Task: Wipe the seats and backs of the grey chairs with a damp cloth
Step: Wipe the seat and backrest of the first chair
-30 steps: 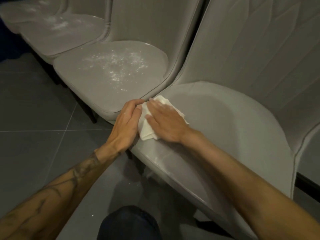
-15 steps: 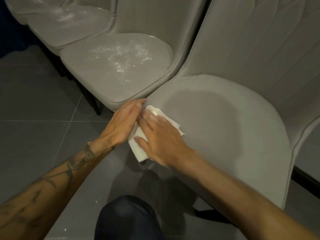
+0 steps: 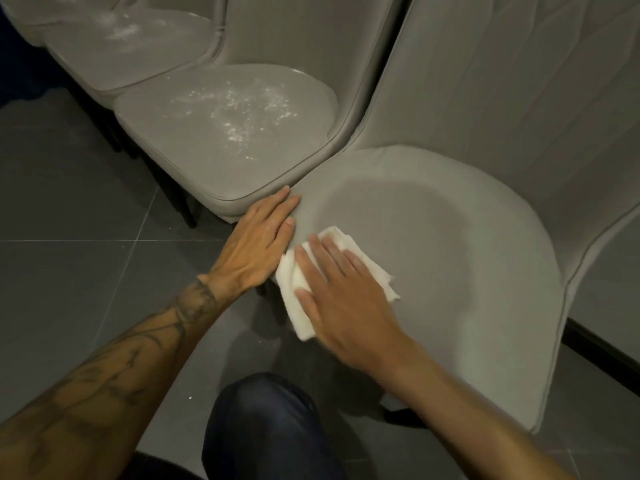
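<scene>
The right grip [image 3: 346, 296] lies flat on a white folded cloth [image 3: 294, 313], fingers straight and slightly spread, palm down; it presses the cloth rather than closing round it. The cloth sits on the front left corner of the nearest grey chair seat [image 3: 467, 306], mostly under the palm and fingers. One white end hangs past the seat's front edge below the thumb, and a ragged corner sticks out on the far side beyond the little finger. The left grip [image 3: 258, 244] is just beside it, touching the cloth's left edge. Its fingers are straight and together, laid against the rounded side of the same seat, and it holds nothing. Its fingertips reach the point where this seat meets the second chair seat [image 3: 207, 161]. A darker patch [image 3: 398, 216] spreads over the middle of the nearest seat, beyond the cloth. The quilted chair back [image 3: 502, 81] rises behind it. The second seat carries a scatter of white specks [image 3: 242, 109], and a third chair seat [image 3: 121, 53] further left shows a fainter whitish smear. Below lies a floor [image 3: 69, 271] of dark grey tiles. The left forearm [image 3: 138, 341] is tattooed, and a knee [image 3: 266, 420] in dark trousers shows at the bottom.
</scene>
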Demonstrator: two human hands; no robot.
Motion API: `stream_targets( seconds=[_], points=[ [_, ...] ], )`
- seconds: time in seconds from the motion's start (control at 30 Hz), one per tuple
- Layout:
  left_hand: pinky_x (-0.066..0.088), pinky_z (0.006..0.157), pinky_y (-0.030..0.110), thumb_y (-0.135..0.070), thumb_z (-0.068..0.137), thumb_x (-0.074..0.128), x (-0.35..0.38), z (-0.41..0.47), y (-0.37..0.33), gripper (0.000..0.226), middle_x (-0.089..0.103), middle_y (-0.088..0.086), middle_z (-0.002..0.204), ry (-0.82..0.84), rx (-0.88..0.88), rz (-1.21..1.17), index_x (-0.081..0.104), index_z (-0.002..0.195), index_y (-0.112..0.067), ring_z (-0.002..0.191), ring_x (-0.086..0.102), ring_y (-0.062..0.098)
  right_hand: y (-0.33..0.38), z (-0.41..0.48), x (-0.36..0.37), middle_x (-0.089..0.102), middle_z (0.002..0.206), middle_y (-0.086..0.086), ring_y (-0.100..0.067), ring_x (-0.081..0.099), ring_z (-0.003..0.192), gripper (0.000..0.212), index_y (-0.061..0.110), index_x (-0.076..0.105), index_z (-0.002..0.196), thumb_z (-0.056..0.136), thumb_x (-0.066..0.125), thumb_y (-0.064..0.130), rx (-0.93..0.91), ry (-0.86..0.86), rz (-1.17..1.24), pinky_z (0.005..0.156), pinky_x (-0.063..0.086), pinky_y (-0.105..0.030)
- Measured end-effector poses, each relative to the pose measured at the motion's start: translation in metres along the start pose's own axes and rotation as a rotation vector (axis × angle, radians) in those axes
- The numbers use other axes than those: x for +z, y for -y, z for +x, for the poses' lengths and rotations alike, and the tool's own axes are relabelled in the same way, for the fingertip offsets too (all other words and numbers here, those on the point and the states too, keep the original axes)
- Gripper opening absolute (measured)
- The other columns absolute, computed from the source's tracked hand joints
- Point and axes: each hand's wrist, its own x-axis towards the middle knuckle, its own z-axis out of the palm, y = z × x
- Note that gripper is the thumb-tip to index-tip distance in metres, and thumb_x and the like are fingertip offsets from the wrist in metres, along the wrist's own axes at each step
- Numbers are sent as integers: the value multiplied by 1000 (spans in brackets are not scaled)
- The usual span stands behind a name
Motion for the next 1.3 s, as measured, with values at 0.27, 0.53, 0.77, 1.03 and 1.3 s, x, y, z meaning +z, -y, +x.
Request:
stream_targets(
  seconds=[0.27,0.53,0.77,1.03,1.3],
  points=[
    [24,130,42,-38,110,31,4,0,-2,59,35,11,169,-33,33,131,41,161,-12,153,36,27,-3,-43,12,1,174,-12,-30,8,161,59,14,7,166,113,15,37,46,-10,-57,130,15,-46],
    [27,128,46,-32,110,33,3,-2,-8,56,37,17,167,-51,67,155,41,160,-6,152,39,34,-30,-96,16,19,172,-8,-25,20,159,56,14,24,164,113,27,37,70,-63,-136,128,24,-42],
    [27,128,48,-33,110,31,7,0,-4,58,34,17,169,-47,85,147,39,161,-6,153,37,35,-78,-226,20,33,166,-12,-32,38,152,54,5,38,156,107,37,28,276,-114,-114,115,38,-49],
    [28,127,50,-31,109,31,4,0,-2,60,33,23,168,-37,110,154,38,160,0,150,38,41,-36,-140,4,-3,174,7,-13,-2,161,61,27,1,166,110,5,50,404,-44,62,131,7,-36],
    [30,125,53,-33,108,28,2,1,-1,63,34,28,165,-27,145,178,39,158,3,149,40,44,-62,-213,19,16,172,12,-8,15,159,58,28,22,164,110,28,48,575,-182,87,130,18,-34]
  ],
)
